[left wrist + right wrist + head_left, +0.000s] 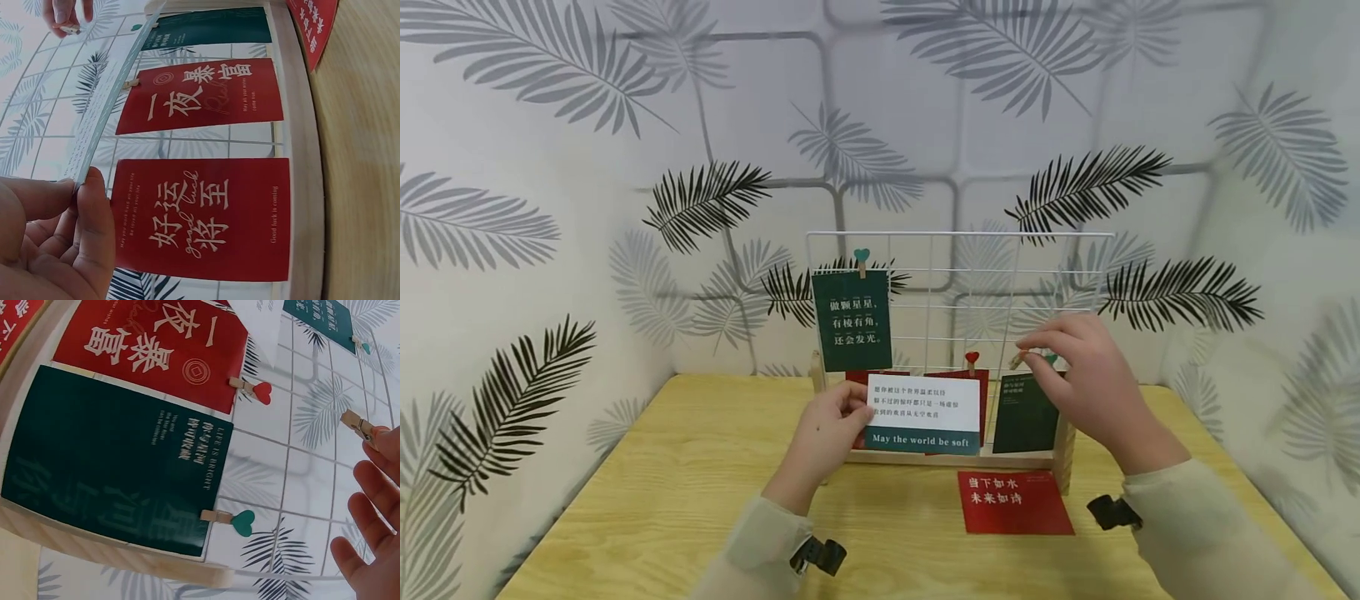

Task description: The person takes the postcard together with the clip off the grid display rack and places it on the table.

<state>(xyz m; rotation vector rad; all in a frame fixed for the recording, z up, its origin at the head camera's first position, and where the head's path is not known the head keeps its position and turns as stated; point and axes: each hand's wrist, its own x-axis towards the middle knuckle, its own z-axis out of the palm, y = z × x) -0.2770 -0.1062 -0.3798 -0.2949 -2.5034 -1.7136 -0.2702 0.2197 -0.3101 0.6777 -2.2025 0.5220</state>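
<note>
My left hand [827, 433] pinches a white card with a teal band [922, 414] by its left edge, in front of the white wire grid [958, 250]. In the left wrist view this card [103, 106] appears nearly edge-on between thumb and forefinger. Between thumb and fingers, my right hand [1086, 379] holds a small wooden clothespin [358, 425], near the grid's right side. Clipped to the grid are a dark green card [852, 321] at upper left, another green card [119, 462] at lower right, and a red card [200, 97] between. A second red card [203, 219] stands at lower left.
A red card [1017, 503] lies on the wooden table [647, 508] before the grid's wooden base [951, 459]. Heart-topped clothespins, one red [262, 392] and one green [242, 523], grip the lower cards. Leaf-patterned wall covering [895, 100] stands behind.
</note>
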